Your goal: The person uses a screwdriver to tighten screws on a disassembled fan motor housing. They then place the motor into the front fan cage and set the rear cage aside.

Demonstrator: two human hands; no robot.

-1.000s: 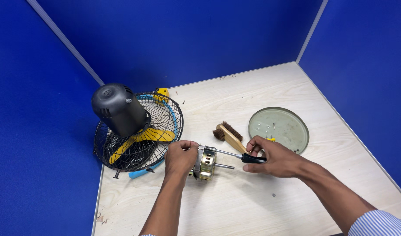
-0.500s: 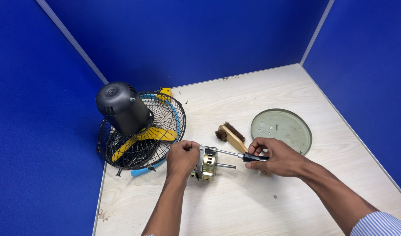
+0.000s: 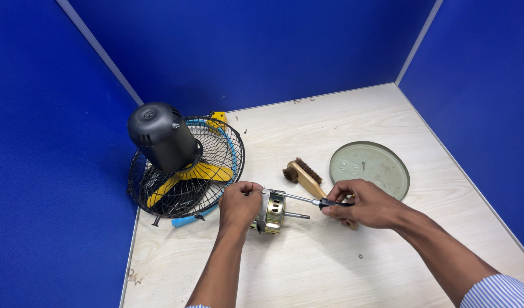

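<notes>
Brass-coloured, the small metal fan motor (image 3: 271,212) lay on the pale wooden table (image 3: 307,268), left hand (image 3: 239,204) clamped around it, right hand (image 3: 365,204) gripping the black-handled screwdriver (image 3: 307,199) against its casing, unopened.

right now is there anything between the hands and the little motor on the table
Nothing visible. The left hand already grips the brass-coloured motor, and the right hand holds a screwdriver whose tip reaches the motor's top. The wooden brush lies just behind the shaft, out of its way.
</notes>
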